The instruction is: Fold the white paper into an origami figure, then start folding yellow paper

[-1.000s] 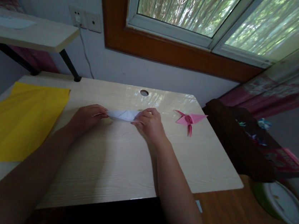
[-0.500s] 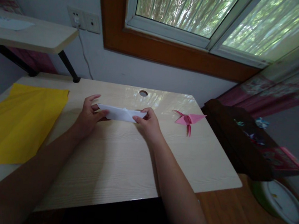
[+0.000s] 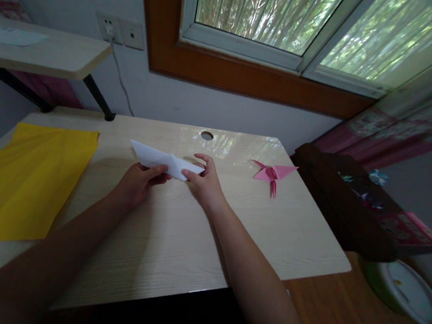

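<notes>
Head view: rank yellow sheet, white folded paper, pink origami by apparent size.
1. yellow sheet, largest, though nearest the camera
2. white folded paper, held in both hands
3. pink origami, smallest, at similar depth to the white paper

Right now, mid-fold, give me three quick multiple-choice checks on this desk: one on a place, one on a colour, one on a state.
1. Where does the pink folded paper figure lie relative to the white folded paper?
A. To its right on the desk
B. On the yellow sheet
C. On the side shelf

2. What colour is the large flat sheet at the desk's left end?
A. Green
B. Yellow
C. Blue

3. How is the white folded paper held?
A. Lying flat, untouched
B. By the left hand alone
C. By both hands, pinched

Answers:
1. A: the pink figure sits on the desk beyond the right hand.
2. B: the sheet is plainly yellow.
3. C: the left hand grips it near the middle and the right hand grips its right end.
</notes>
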`<state>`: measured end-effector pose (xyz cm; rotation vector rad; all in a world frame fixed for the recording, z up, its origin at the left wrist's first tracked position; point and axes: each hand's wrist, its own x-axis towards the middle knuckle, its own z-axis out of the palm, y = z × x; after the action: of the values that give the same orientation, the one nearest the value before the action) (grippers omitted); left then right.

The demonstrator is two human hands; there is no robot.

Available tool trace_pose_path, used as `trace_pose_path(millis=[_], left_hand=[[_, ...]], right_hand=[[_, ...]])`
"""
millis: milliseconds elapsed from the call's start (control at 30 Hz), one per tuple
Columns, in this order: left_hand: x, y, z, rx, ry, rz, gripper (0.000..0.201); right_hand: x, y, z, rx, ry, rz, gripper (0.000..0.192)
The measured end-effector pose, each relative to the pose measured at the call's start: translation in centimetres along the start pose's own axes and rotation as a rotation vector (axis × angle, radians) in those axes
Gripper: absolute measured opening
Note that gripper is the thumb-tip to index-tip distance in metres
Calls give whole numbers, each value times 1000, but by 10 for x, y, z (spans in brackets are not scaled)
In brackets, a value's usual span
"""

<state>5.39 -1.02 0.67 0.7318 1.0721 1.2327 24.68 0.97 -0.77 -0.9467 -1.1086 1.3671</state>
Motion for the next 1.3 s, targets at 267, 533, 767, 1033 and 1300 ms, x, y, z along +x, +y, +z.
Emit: trace_pose_path(millis=[267, 533, 767, 1033, 1300], left_hand=[[-1, -1, 5, -111, 45, 2, 26], [-2, -1, 6, -117, 24, -23, 25], [-1, 0, 5, -125, -18, -21, 22], [1, 0, 2, -109, -48, -12, 22], [3, -2, 0, -93, -27, 60, 31]], right_hand=[[-10, -2, 14, 193, -171, 261, 43], [-6, 5, 14, 116, -41, 190, 32], [-6, 1, 11, 169, -20, 166, 29], [-6, -5, 11, 215, 59, 162, 29], [-6, -4, 9, 182, 78, 138, 31]])
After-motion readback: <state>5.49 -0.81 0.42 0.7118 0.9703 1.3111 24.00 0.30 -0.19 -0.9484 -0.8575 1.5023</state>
